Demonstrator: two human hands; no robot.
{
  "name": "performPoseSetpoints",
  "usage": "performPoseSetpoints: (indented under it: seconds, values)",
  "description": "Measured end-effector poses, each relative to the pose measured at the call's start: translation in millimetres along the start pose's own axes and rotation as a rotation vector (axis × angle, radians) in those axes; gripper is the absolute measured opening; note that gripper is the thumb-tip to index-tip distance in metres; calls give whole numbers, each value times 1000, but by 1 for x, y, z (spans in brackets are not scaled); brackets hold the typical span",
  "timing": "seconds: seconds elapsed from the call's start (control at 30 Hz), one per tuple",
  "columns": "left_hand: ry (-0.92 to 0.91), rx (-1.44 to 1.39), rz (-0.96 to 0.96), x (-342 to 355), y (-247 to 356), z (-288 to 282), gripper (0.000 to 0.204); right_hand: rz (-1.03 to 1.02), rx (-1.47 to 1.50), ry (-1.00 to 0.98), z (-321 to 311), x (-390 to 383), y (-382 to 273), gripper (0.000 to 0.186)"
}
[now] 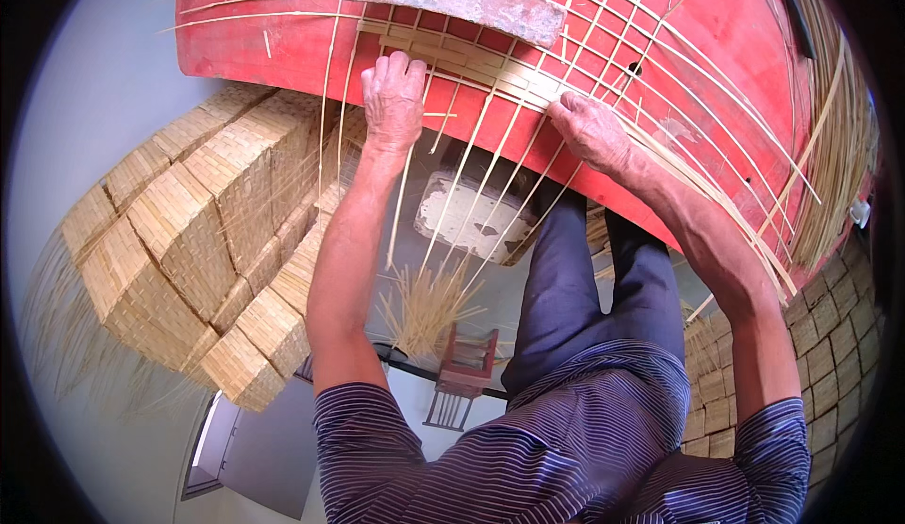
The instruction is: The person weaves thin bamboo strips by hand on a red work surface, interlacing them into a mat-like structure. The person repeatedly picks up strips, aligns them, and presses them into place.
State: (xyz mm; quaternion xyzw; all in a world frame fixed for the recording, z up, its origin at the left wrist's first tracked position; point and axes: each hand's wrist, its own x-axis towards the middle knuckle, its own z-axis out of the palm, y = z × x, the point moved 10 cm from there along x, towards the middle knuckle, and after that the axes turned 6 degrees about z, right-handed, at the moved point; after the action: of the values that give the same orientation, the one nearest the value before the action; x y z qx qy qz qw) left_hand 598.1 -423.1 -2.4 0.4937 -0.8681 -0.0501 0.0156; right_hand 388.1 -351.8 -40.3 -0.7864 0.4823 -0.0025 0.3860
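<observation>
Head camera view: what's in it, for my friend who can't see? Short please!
A person's left hand and right hand touch a partly woven grid of thin, bamboo-like strips on a red board. A worn oblong block lies across the grid; stacked woven pieces show at left.

- The head camera sits on the person's head and is the left one of two side-by-side cameras.
- It looks steeply down, so the red board (264, 48) fills the upper part and the striped shirt (528, 458) fills the lower part.
- The shirt is very near to the lens; the left hand (392, 100) and the right hand (594, 133) are about at arm's reach.
- Below the board's edge, the view goes past the trousers (556, 307) to a chair (467, 354), which is farther away and looks small.
- The lens is a wide fisheye: the board's straight edge bends, and a dark round border closes the corners.
</observation>
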Motion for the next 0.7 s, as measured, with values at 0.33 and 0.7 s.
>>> performPoseSetpoints:
  seconds: [0.33,0.7]
  values:
    - [-30,-37,151,7,-9,-1,10,15,-9,7,0,2,3,13]
    - [-58,-79,154,17,-14,2,20,32,17,55,-2,2,3,9]
